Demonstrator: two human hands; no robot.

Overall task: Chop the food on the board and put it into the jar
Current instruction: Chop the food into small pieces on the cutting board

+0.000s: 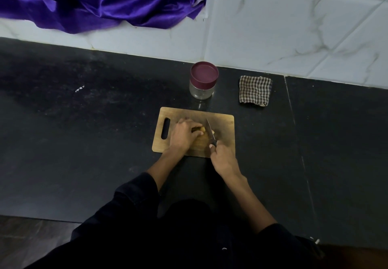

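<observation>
Knife [210,132] across food [201,130], jar [203,80] lidded

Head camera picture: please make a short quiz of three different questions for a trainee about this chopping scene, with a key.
1. True or false: the jar has its lid on.
2. Which hand holds the knife? A. left hand B. right hand C. neither
3. Fill in: the checked cloth lies to the ____ of the jar.

Key:
1. True; the maroon lid is on.
2. B; the left hand steadies the food on the cutting board.
3. right
</observation>
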